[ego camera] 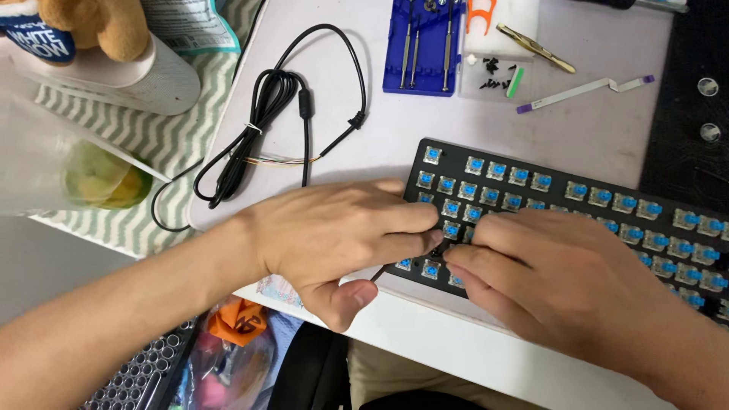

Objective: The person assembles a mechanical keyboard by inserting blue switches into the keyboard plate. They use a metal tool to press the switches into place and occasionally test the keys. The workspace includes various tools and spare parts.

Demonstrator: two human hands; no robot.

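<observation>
At the counter's near edge, left hand (342, 243) and right hand (554, 281) meet fingertip to fingertip over the keyboard's (592, 205) near-left corner, left pinching a thin dark tool (377, 273); right hand's grasp cannot be told.

Two hands are resting on a black keyboard (577, 199) that has no key caps, so its little blue switches are showing. The left hand (342, 235) is pinching a thin dark tool (377, 273) near the keyboard's left end. The right hand (554, 277) is lying on the switches just beside it, fingers touching. A black cable (273, 114) is lying coiled on the white table (592, 129). A blue tray of small screwdrivers (425, 49) is sitting farther back, near gold tweezers (535, 48).
</observation>
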